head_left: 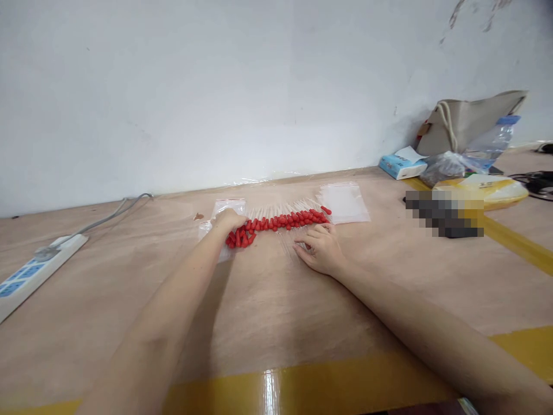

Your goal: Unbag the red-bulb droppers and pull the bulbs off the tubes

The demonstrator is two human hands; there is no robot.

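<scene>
Sticks with red tips [283, 221] lie side by side on the tabletop [268, 305], tips toward the person. The left hand [230, 221] is at the row's left end; whether it grips any, I cannot tell. The right hand [322, 249], thumb and fingers apart, rests just below the right end, near a clear bag [351, 203].

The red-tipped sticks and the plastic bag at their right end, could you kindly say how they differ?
The red-tipped sticks are red and pale, while the plastic bag is whitish. The sticks mostly form a row of many narrow pieces; the bag is one flat, roughly square sheet. Both lie on the brown surface.
</scene>
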